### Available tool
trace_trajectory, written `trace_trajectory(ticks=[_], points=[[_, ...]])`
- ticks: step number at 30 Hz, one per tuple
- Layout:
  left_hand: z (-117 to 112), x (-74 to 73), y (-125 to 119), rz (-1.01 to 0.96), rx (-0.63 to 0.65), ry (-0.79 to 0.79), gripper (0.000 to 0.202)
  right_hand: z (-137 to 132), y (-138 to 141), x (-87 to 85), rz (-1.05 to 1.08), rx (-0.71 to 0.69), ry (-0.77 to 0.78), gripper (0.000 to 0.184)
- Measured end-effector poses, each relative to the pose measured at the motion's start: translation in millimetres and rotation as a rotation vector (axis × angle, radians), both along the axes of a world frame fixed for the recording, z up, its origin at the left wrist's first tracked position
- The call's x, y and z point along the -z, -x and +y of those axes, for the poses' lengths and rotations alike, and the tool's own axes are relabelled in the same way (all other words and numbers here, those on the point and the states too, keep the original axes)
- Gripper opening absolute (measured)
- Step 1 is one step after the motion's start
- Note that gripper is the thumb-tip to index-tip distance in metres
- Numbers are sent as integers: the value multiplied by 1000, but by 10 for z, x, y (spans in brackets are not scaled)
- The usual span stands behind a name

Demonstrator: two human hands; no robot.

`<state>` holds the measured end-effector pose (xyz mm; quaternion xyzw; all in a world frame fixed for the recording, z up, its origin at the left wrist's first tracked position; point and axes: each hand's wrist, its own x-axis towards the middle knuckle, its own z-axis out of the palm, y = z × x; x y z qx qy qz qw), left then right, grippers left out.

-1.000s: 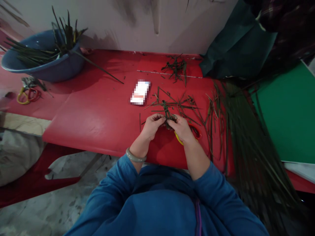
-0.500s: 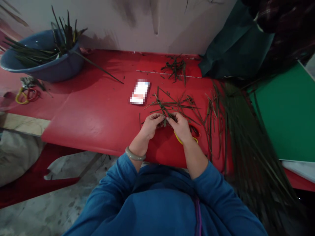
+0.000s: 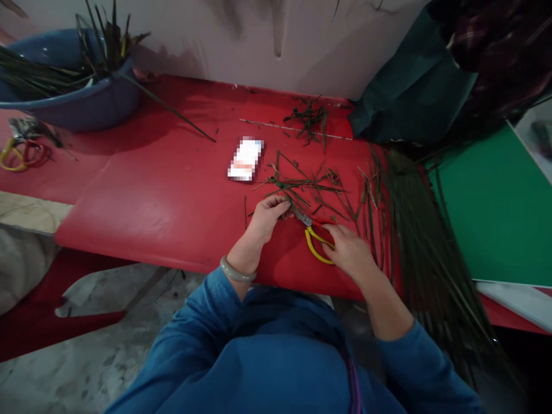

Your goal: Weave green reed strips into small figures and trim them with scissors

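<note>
My left hand (image 3: 268, 217) pinches a small knotted piece of green leaf strips (image 3: 282, 185) over the table's front half. To its right, my right hand (image 3: 348, 248) is closed on the handles of a pair of scissors (image 3: 314, 237), one handle yellow and one red. The scissors point up and left, their blades close to the strips by my left fingertips. Whether the blades touch the piece I cannot tell. Loose cut leaf strips (image 3: 332, 187) lie just beyond both hands.
A blue basin (image 3: 81, 110) of long leaves stands far left, with a second pair of scissors (image 3: 26, 155) before it. A phone (image 3: 245, 160) lies on the red table (image 3: 164, 190). Long leaves (image 3: 431, 247) hang over the edge at right, beside a green board (image 3: 509, 218). More leaf scraps (image 3: 308, 118) lie behind.
My right hand has let go of the leaf piece, moved right and down, and taken hold of the scissors from the table. My left hand still holds the piece. The view has shifted slightly.
</note>
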<state>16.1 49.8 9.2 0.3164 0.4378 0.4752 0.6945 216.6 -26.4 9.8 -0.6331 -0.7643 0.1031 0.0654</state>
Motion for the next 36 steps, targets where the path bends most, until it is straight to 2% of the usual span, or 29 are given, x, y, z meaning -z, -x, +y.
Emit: trace_trajectory(ticks=[3,7,10,12,16,19,24,36], points=[[-6,2,0,-23,-38,-8,21,17,-21,-39,121,69,90,41],[3,-2,5,-53,-93,-15,19,-141,-184,-33,425,208,197,40],[19,3,7,-64,-141,1,19,-298,-271,-64,566,253,233,56],[27,15,8,-69,-150,-1,19,-365,-257,-127,529,222,222,59],[30,42,12,-61,-141,-35,19,-387,-112,-273,392,137,141,50],[20,38,20,-83,-148,-36,19,-354,-25,-324,346,157,159,49],[1,-13,24,-128,-136,-22,19,-309,9,-299,237,193,191,54],[-17,-36,21,-151,-78,-13,23,-225,116,-259,286,186,206,56]])
